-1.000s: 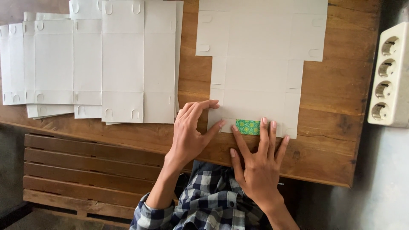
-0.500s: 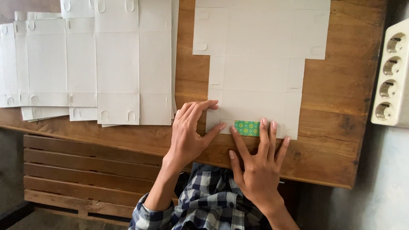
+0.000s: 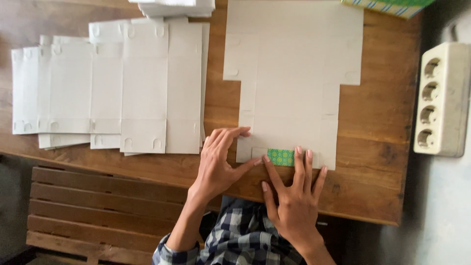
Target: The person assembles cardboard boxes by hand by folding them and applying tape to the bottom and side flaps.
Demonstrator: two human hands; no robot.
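Note:
A flat white cardboard box blank [image 3: 294, 73] lies on the wooden table [image 3: 382, 162]. A small green patterned flap [image 3: 280, 157] shows at its near edge. My left hand [image 3: 221, 162] rests on the blank's near left corner, thumb tip beside the green flap. My right hand [image 3: 294, 201] lies flat with fingers spread, its fingertips pressing the blank's near edge and the green flap. Neither hand grips anything.
A spread pile of several flat white box blanks [image 3: 122, 93] covers the table's left. Another white stack [image 3: 176, 7] sits at the far edge. A white power strip [image 3: 439, 98] lies at right. A wooden slatted bench [image 3: 98, 206] stands below the table edge.
Both hands stay in the same place on the blank's near edge. The view has shifted slightly; nothing on the table has visibly moved.

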